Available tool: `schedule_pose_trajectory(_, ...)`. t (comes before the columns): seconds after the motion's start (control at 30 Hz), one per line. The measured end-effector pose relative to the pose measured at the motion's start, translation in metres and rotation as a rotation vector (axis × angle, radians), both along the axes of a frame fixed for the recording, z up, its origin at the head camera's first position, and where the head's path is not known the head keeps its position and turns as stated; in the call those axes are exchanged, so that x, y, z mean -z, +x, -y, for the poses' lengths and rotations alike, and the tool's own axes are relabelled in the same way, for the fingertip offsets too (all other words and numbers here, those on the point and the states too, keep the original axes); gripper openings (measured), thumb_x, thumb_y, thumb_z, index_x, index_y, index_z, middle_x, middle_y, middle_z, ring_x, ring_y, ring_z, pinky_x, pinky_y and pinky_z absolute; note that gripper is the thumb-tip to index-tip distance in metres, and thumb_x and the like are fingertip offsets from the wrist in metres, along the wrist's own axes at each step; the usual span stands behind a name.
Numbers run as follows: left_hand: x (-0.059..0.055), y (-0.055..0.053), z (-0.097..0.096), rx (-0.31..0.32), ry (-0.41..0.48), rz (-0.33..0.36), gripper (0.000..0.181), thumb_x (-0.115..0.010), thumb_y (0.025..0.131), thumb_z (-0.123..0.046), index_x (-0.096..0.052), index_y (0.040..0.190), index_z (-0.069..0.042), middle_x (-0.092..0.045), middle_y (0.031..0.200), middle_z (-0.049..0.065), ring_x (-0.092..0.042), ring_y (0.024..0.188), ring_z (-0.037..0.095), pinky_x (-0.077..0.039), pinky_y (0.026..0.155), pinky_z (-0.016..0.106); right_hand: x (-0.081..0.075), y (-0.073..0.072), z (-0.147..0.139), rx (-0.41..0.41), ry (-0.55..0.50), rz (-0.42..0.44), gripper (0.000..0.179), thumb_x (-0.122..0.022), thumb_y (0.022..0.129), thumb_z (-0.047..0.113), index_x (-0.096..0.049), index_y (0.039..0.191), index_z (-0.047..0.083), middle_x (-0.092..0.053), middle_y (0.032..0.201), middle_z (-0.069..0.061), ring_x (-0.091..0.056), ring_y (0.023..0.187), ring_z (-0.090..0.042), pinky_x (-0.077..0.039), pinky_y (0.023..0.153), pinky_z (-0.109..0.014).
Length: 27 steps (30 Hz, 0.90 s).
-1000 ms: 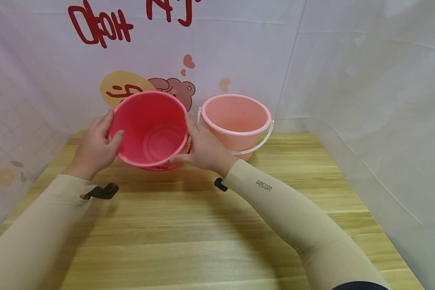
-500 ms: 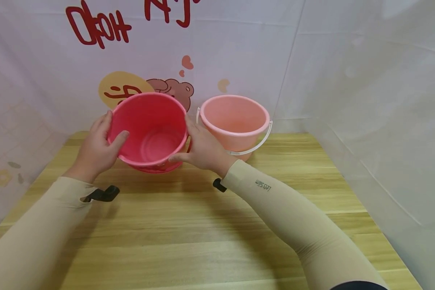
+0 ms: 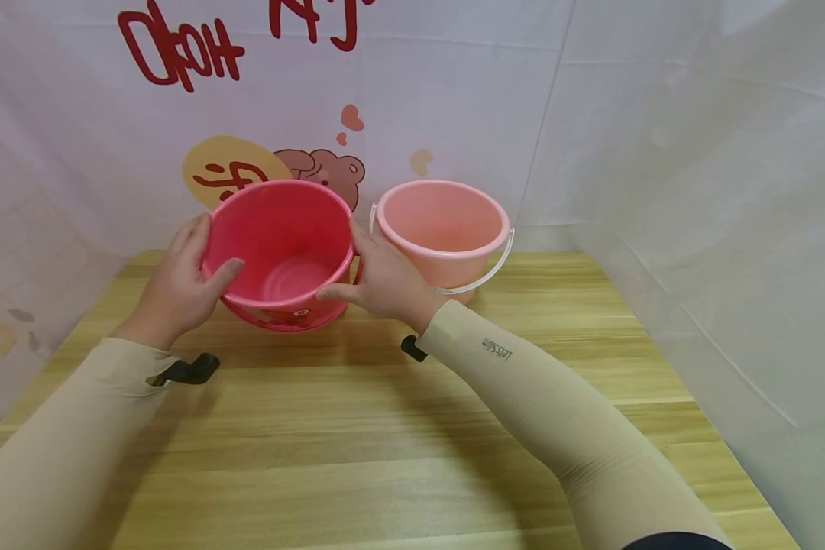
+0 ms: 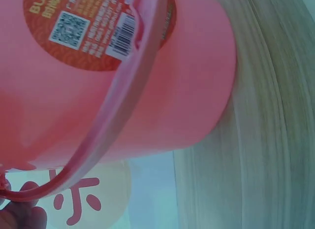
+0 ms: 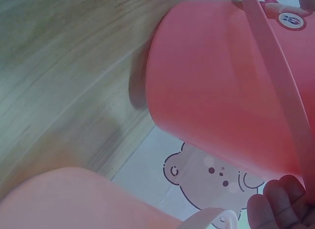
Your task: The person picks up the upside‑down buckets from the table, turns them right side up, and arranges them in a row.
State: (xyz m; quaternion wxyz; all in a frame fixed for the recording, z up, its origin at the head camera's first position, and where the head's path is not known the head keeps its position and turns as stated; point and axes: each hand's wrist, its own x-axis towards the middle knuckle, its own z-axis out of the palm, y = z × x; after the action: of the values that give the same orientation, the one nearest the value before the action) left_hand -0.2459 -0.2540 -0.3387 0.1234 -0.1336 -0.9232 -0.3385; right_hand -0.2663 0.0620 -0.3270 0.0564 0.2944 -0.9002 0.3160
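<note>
A deep pink bucket (image 3: 282, 229) is held over the far left part of the table, its mouth tipped toward me. My left hand (image 3: 179, 286) grips its left rim, thumb over the edge and fingers outside. At the right rim, my right hand (image 3: 390, 279) holds on with the thumb along the front. In the left wrist view, the bucket's pink handle (image 4: 125, 93) hangs across a round orange label (image 4: 91, 47). The right wrist view shows the bucket's lower side (image 5: 206, 81) close over the table.
A light pink bucket (image 3: 447, 218) with a white handle (image 3: 484, 281) stands upright just right of my right hand. Behind the wooden table (image 3: 357, 443) hangs a white printed cloth (image 3: 454, 92); another white cloth (image 3: 729, 229) runs along the right side.
The deep pink bucket has tilted more upright and its rim has sunk slightly, so more of its front and label shows. Both hands keep their hold. The light pink bucket stays put.
</note>
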Motion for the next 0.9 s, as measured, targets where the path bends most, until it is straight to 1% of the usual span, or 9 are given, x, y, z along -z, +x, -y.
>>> schedule_pose_trajectory(0.1, 0.001, -0.001, 0.001, 0.016, 0.000, 0.002, 0.096, -0.060, 0.103, -0.049, -0.004, 0.170, -0.010, -0.010, 0.177, 0.018, -0.023, 0.155, 0.053, -0.042, 0.099, 0.080, -0.001, 0.000, 0.000, 0.015, 0.020, 0.007, 0.119, -0.081, 0.080, 0.068, -0.015, 0.170, 0.026, -0.042, 0.163, -0.001, -0.053, 0.125, -0.015, -0.056, 0.102, -0.032)
schedule_pose_trajectory(0.2, 0.002, -0.002, 0.001, 0.034, -0.003, 0.003, 0.099, -0.063, 0.102, -0.048, -0.001, 0.170, -0.012, -0.007, 0.178, 0.016, -0.021, 0.156, 0.052, -0.043, 0.098, 0.080, -0.003, 0.000, 0.000, 0.028, 0.051, 0.012, 0.120, -0.079, 0.082, 0.069, -0.012, 0.171, 0.024, -0.037, 0.167, -0.003, -0.047, 0.138, -0.018, -0.054, 0.108, -0.034)
schedule_pose_trajectory(0.27, 0.003, -0.003, 0.001, 0.049, 0.002, -0.001, 0.101, -0.064, 0.101, -0.048, 0.001, 0.170, -0.013, -0.005, 0.178, 0.014, -0.019, 0.157, 0.050, -0.043, 0.098, 0.080, -0.004, 0.001, -0.001, 0.032, 0.062, 0.024, 0.120, -0.077, 0.083, 0.070, -0.010, 0.171, 0.023, -0.035, 0.168, -0.005, -0.049, 0.135, -0.019, -0.056, 0.105, -0.035)
schedule_pose_trajectory(0.37, 0.004, -0.005, 0.001, 0.064, 0.016, -0.010, 0.101, -0.064, 0.101, -0.046, 0.002, 0.170, -0.014, -0.002, 0.179, 0.011, -0.014, 0.160, 0.046, -0.042, 0.100, 0.080, -0.005, 0.001, 0.000, 0.036, 0.079, 0.043, 0.120, -0.073, 0.084, 0.073, -0.008, 0.171, 0.023, -0.028, 0.173, -0.002, -0.046, 0.141, -0.020, -0.056, 0.106, -0.036)
schedule_pose_trajectory(0.53, 0.006, -0.007, -0.001, 0.044, 0.005, -0.016, 0.097, -0.062, 0.102, -0.048, -0.001, 0.171, -0.016, -0.002, 0.179, 0.011, -0.010, 0.162, 0.045, -0.042, 0.098, 0.081, -0.007, 0.004, 0.002, 0.070, 0.092, 0.093, 0.120, -0.070, 0.087, 0.072, -0.002, 0.171, 0.021, -0.015, 0.177, 0.000, -0.047, 0.140, -0.020, -0.056, 0.107, -0.037)
schedule_pose_trajectory(0.63, 0.006, -0.009, -0.003, 0.024, -0.013, -0.018, 0.092, -0.058, 0.104, -0.050, -0.005, 0.171, -0.017, -0.003, 0.179, 0.012, -0.009, 0.163, 0.045, -0.042, 0.098, 0.082, -0.009, 0.007, 0.004, 0.106, 0.105, 0.114, 0.120, -0.069, 0.088, 0.070, 0.001, 0.171, 0.019, -0.015, 0.176, -0.003, -0.048, 0.139, -0.020, -0.057, 0.104, -0.038)
schedule_pose_trajectory(0.73, 0.005, -0.010, -0.005, 0.015, -0.023, -0.025, 0.088, -0.056, 0.105, -0.050, -0.009, 0.171, -0.017, -0.006, 0.179, 0.013, -0.010, 0.163, 0.044, -0.041, 0.100, 0.082, -0.010, 0.008, 0.008, 0.133, 0.118, 0.119, 0.121, -0.069, 0.087, 0.070, 0.001, 0.171, 0.019, -0.022, 0.173, -0.005, -0.045, 0.143, -0.020, -0.059, 0.102, -0.040)
schedule_pose_trajectory(0.87, 0.004, -0.011, -0.007, 0.008, -0.026, -0.021, 0.086, -0.054, 0.106, -0.050, -0.010, 0.171, -0.017, -0.007, 0.178, 0.014, -0.011, 0.162, 0.045, -0.040, 0.100, 0.082, -0.009, 0.009, 0.011, 0.163, 0.118, 0.116, 0.124, -0.070, 0.084, 0.075, -0.002, 0.171, 0.020, -0.030, 0.169, -0.005, -0.045, 0.142, -0.021, -0.062, 0.095, -0.039)
schedule_pose_trajectory(0.9, 0.004, -0.012, -0.008, 0.005, -0.025, -0.018, 0.085, -0.054, 0.106, -0.050, -0.010, 0.171, -0.018, -0.007, 0.178, 0.014, -0.011, 0.162, 0.046, -0.040, 0.100, 0.082, -0.009, 0.009, 0.012, 0.175, 0.121, 0.119, 0.125, -0.070, 0.083, 0.077, -0.002, 0.171, 0.020, -0.028, 0.169, -0.005, -0.045, 0.142, -0.021, -0.062, 0.094, -0.039)
